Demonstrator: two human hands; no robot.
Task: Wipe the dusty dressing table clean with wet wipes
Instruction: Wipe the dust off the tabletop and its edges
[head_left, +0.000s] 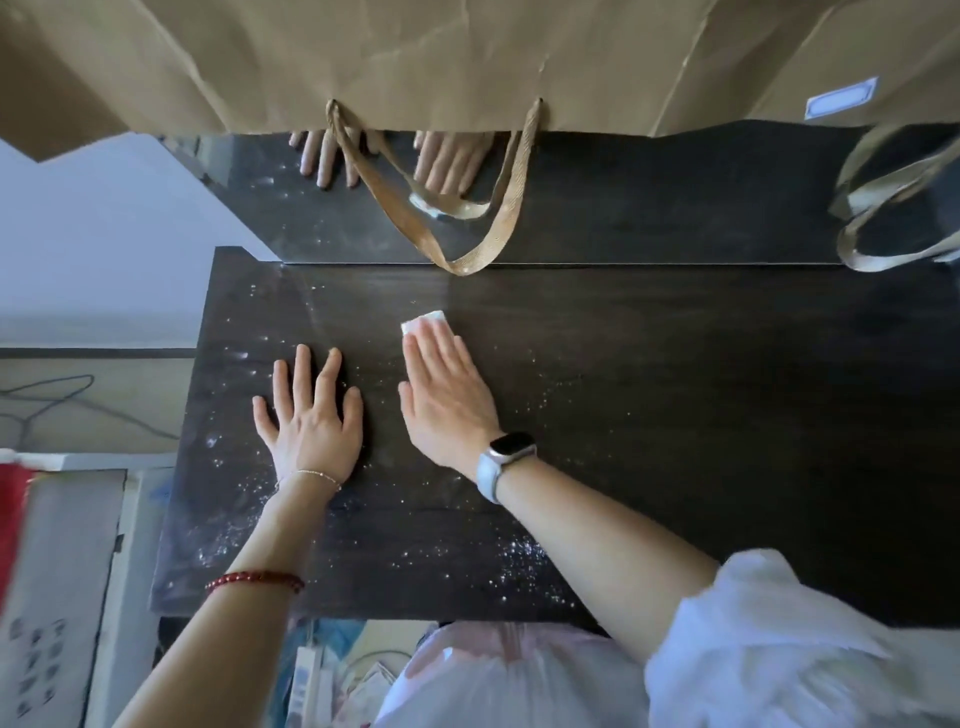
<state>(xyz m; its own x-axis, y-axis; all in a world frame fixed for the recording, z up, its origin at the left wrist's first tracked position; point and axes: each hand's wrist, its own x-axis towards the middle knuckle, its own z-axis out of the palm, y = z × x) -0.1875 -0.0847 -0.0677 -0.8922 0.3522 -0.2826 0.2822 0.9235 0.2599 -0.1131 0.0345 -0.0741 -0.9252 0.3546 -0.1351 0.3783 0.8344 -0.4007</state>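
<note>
A broad, dark wood-grain surface fills the view, matte on the right and speckled with white dust on the left and near edge. Behind it stands a mirror under creased brown paper bags with woven handles. The left hand lies flat with its fingers spread, its grip open and holding nothing. The right hand presses straight fingers on a small folded white wet wipe near the surface's middle.

The single head-worn wide-angle camera looks steeply down from close above the near edge of the table, facing its far edge, where a mirror rises.
</note>
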